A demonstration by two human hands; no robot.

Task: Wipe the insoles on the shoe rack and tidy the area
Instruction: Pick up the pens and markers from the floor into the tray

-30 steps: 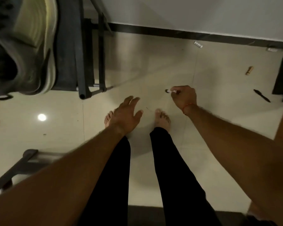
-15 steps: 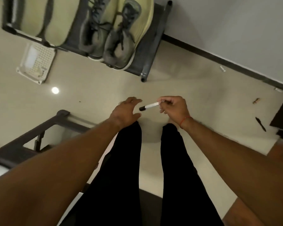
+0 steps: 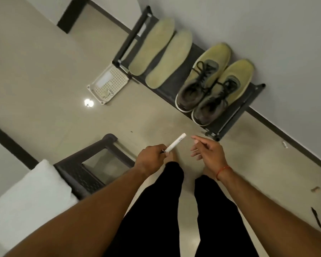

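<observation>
Two pale yellow insoles [image 3: 161, 52] lie side by side on the top of a dark shoe rack [image 3: 228, 123] against the wall. A pair of yellow-and-grey laced shoes [image 3: 213, 84] stands next to them on the same shelf. My left hand [image 3: 152, 158] grips a white marker pen [image 3: 175, 145] by its lower end, well below the rack. My right hand [image 3: 207, 152] hovers just right of the pen with its fingers loosely spread and holds nothing.
A white perforated basket [image 3: 107, 84] sits on the floor by the rack's left end. A dark chair or table frame [image 3: 93, 164] and a white cushion [image 3: 24, 197] stand at my left. Small bits of litter [image 3: 316, 216] lie on the floor at right. My legs stand below.
The pen has passed from my right hand to my left hand. My right hand has let go and opened. The view has swung so the whole rack is in sight.
</observation>
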